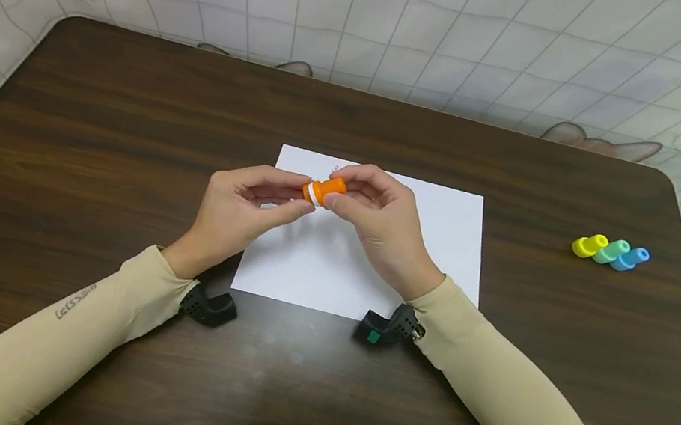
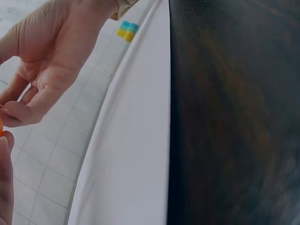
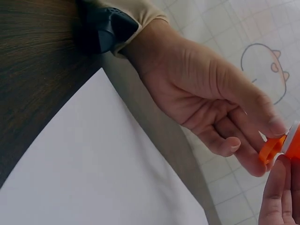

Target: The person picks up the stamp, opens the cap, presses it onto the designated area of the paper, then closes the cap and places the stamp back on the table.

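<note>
A short, stubby orange tube (image 1: 331, 187) with a white band near one end is held up over a sheet of white paper (image 1: 358, 269). My left hand (image 1: 228, 208) pinches its banded end between thumb and fingers. On the other end, my right hand (image 1: 382, 224) grips it, thumb in front. The right wrist view shows both hands meeting at the orange tube (image 3: 294, 140), a ring-like orange part beside the white band. Only an orange sliver shows in the left wrist view, at its left edge. A faint small mark (image 1: 335, 168) lies near the paper's top edge.
Three similar stubby tubes, yellow (image 1: 589, 246), green (image 1: 611, 251) and blue (image 1: 630, 258), lie side by side on the right of the dark wooden table (image 1: 128, 99). Grid-patterned white cloth (image 1: 375, 13) hangs behind the table's back edge. A black device sits on each wrist.
</note>
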A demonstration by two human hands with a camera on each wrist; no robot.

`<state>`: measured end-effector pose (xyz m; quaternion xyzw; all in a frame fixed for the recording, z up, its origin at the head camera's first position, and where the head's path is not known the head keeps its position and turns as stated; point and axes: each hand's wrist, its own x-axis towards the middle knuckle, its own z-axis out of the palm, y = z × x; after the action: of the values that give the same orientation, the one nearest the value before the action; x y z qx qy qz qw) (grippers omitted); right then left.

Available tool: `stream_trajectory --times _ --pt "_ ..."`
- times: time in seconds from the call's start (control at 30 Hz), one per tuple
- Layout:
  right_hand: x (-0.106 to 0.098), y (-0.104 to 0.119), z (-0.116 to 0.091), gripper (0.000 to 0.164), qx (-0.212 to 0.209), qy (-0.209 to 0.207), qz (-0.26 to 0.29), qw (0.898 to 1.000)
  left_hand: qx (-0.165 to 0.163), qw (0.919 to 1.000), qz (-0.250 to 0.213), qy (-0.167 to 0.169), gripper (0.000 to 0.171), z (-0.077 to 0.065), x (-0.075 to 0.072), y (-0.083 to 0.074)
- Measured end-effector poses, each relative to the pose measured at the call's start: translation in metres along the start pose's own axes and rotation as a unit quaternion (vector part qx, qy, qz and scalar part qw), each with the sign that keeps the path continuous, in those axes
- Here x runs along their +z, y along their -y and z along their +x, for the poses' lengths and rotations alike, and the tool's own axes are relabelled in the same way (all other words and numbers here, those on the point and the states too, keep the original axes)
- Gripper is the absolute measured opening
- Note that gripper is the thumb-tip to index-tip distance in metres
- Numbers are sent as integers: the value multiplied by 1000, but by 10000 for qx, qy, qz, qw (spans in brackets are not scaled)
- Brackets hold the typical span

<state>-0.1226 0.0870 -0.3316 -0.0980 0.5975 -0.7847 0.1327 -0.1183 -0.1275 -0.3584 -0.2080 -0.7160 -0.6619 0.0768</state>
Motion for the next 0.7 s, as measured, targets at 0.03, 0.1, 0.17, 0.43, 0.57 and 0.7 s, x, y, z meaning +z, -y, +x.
stream_trajectory --times 0.03,0.1,0.17,0.43,0.57,0.7 --pt "0 0 0 24 -7 -12 -9 10000 8 10000 -6 7 34 0 0 0" --pt "1 -1 0 24 -43 -35 -21 10000 25 10000 -9 5 34 0 0 0" --pt "1 -1 0 25 -71 -54 -2 10000 50 10000 -10 -10 34 0 1 0" --pt "0 -3 2 23 -5 -62 154 9999 110 9998 38 -143 34 0 3 1" --pt "-1 -4 2 24 22 -51 149 9999 93 9998 83 -130 34 -1 3 1" --pt "-2 -5 2 27 8 -50 143 9999 70 9999 28 -117 35 -1 4 0"
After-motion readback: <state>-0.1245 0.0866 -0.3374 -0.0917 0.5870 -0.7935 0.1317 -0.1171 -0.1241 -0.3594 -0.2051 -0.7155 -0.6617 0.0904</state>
